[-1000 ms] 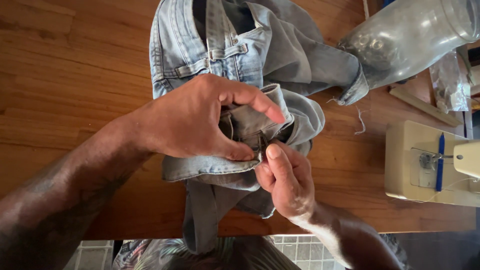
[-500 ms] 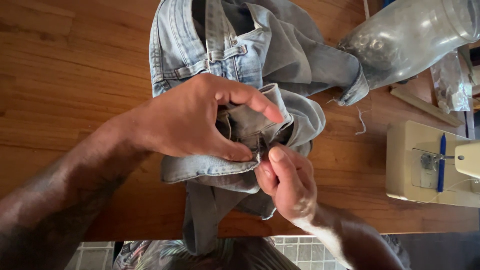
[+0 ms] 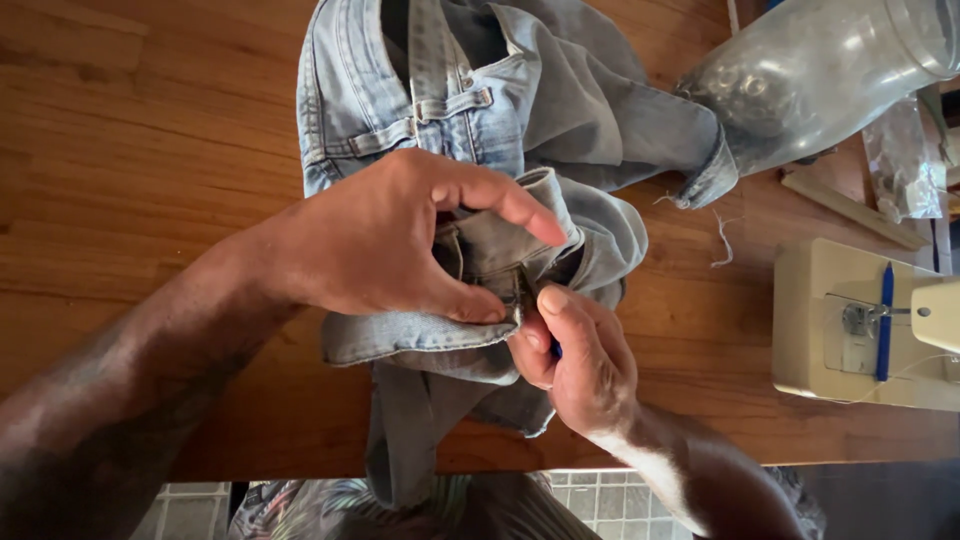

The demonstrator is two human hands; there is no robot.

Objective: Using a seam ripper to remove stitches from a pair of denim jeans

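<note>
A pair of light blue jeans lies bunched on the wooden table, one part hanging over the near edge. My left hand pinches a folded section of the denim near its zipper area, thumb pressed on the fabric and index finger arched over it. My right hand sits just below and to the right, fingers closed on a small dark object with a hint of blue, held against the same spot of fabric. What that object is stays hidden by the fingers.
A clear glass jar lies on its side at the upper right. A cream sewing machine stands at the right edge. A small plastic bag and a wooden strip lie near the jar. Tiled floor shows below the table.
Both hands stay at the same spot on the denim. My right hand's thumb has shifted slightly up toward my left thumb.
</note>
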